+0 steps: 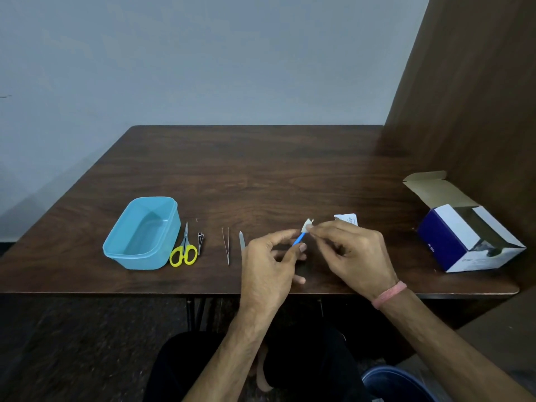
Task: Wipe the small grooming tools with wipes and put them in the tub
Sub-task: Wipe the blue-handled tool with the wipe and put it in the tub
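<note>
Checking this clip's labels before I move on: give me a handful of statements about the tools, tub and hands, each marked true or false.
1. The blue tub holds no tools. True.
2. The yellow-handled scissors lie right beside the tub. True.
3. The left hand rests flat on the table. False: it holds a blue-handled tool.
4. The right hand pinches a small white wipe at the tool's tip. True.
5. The tweezers are already in the tub. False: they lie on the table.
6. The cardboard box is closed. False: its flap stands open.
</note>
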